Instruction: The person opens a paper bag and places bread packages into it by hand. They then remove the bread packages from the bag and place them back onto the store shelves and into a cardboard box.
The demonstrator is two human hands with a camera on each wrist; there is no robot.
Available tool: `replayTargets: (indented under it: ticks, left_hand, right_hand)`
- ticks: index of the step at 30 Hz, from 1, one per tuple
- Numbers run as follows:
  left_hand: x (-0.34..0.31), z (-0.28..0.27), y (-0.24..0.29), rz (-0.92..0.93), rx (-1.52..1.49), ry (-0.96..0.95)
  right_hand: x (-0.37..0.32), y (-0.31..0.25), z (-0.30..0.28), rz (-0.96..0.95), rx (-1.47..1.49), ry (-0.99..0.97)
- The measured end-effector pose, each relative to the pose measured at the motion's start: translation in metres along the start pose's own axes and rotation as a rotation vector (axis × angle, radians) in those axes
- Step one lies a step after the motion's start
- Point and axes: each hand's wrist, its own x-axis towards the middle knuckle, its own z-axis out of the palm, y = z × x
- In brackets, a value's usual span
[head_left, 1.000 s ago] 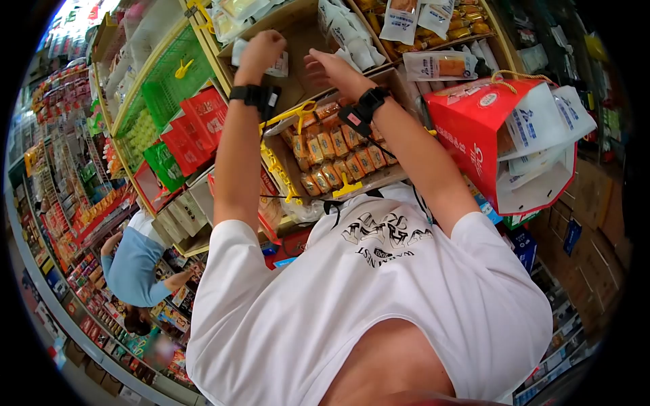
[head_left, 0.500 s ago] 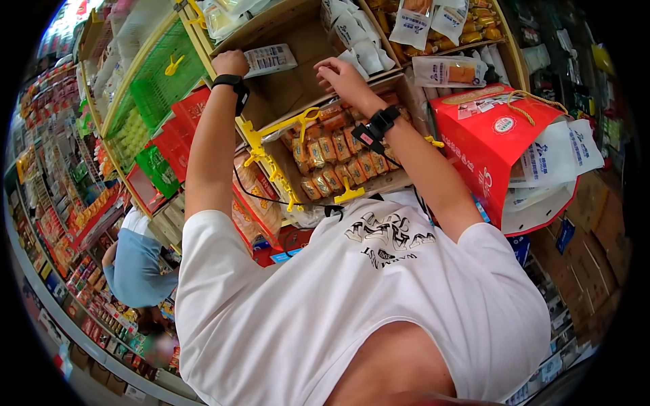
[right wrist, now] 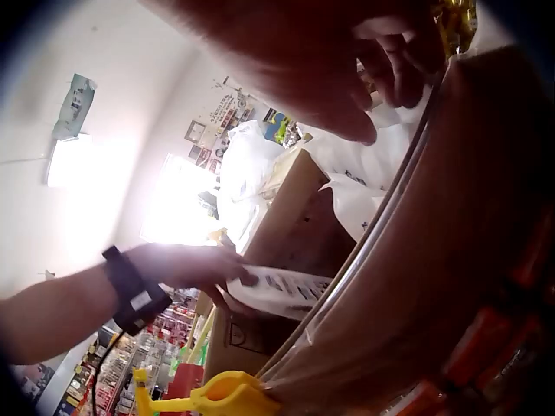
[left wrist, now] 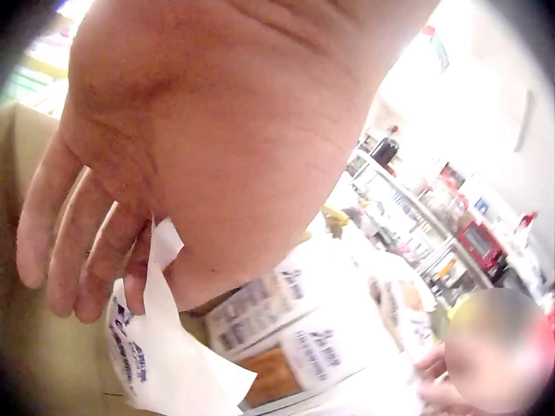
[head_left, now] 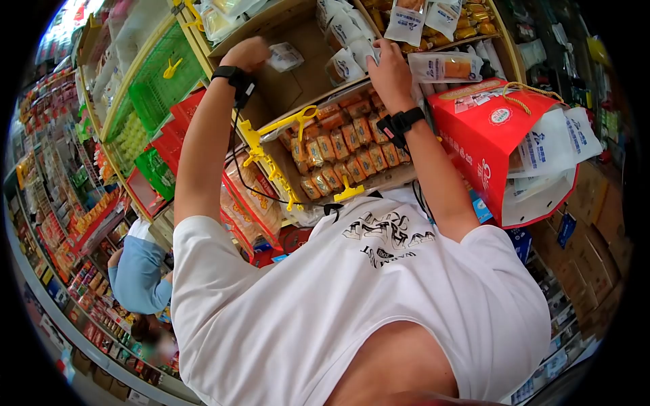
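My left hand (head_left: pixel 245 55) is over the left side of a deep cardboard box (head_left: pixel 298 88). In the left wrist view, its thumb and forefinger pinch the corner of a white bread packet (left wrist: pixel 178 364) with blue print, which hangs below the hand. My right hand (head_left: pixel 394 78) reaches over the box's near right corner, fingertips right at a row of white bread packets (head_left: pixel 347 64) along the right wall. In the right wrist view, its bent fingers (right wrist: pixel 403 74) and thumb stand apart beside the packets.
Nearer me, another box holds orange-wrapped cakes (head_left: pixel 342 152), with yellow clips (head_left: pixel 288 125) on its edge. A red gift bag (head_left: pixel 474 135) stuffed with white packets stands at the right. A loose bread packet (head_left: pixel 447 68) lies behind it. Someone in blue (head_left: pixel 139 271) is at the left shelves.
My left hand first moved left and now tilts the packet over the box. The right hand has swung right, from above the box's middle to the row of packets.
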Motion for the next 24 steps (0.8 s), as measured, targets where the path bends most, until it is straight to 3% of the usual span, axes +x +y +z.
replayTargets:
  ticks: [2, 4, 6, 8, 15, 16, 17, 18, 20, 21, 23, 24]
  left_hand:
    - [0.009, -0.044, 0.027, -0.168, -0.371, 0.047]
    - [0.013, -0.078, 0.056, -0.368, -0.861, -0.058]
    - [0.029, -0.083, 0.069, -0.34, -0.921, -0.021]
    - [0.045, -0.09, 0.08, -0.303, -1.036, -0.006]
    - [0.103, -0.065, 0.104, -0.368, -1.164, 0.106]
    - [0.106, -0.065, 0.103, -0.381, -1.124, 0.037]
    - [0.107, -0.06, 0.098, -0.37, -1.112, 0.032]
    - [0.103, -0.058, 0.094, -0.246, -1.075, 0.041]
    - [0.1, -0.066, 0.102, -0.364, -1.21, 0.027]
    - [0.076, -0.093, 0.114, -0.435, -1.112, -0.04]
    - [0.06, -0.115, 0.117, -0.452, -0.822, 0.036]
    - [0.053, -0.122, 0.126, -0.414, -0.534, 0.239]
  right_hand:
    - [-0.002, 0.007, 0.005, -0.085, -0.113, 0.052]
    - [-0.003, 0.007, 0.009, -0.131, -0.114, 0.092]
    - [-0.004, 0.005, 0.008, -0.176, -0.121, 0.133]
    - [-0.007, 0.004, 0.008, -0.039, 0.004, -0.016]
    - [-0.017, 0.01, 0.003, -0.139, 0.028, 0.108]
    - [-0.018, 0.011, 0.003, -0.128, 0.032, 0.136]
    - [-0.02, 0.009, -0.002, -0.115, 0.031, 0.147]
    - [-0.023, 0.006, -0.011, -0.106, 0.058, 0.138]
    - [-0.029, 0.005, -0.022, -0.109, 0.114, 0.147]
    - [-0.033, 0.006, -0.027, -0.101, 0.108, 0.161]
    - [-0.044, 0.007, -0.041, -0.027, 0.309, 0.048]
    - [-0.05, 0.01, -0.044, -0.037, 0.314, 0.077]
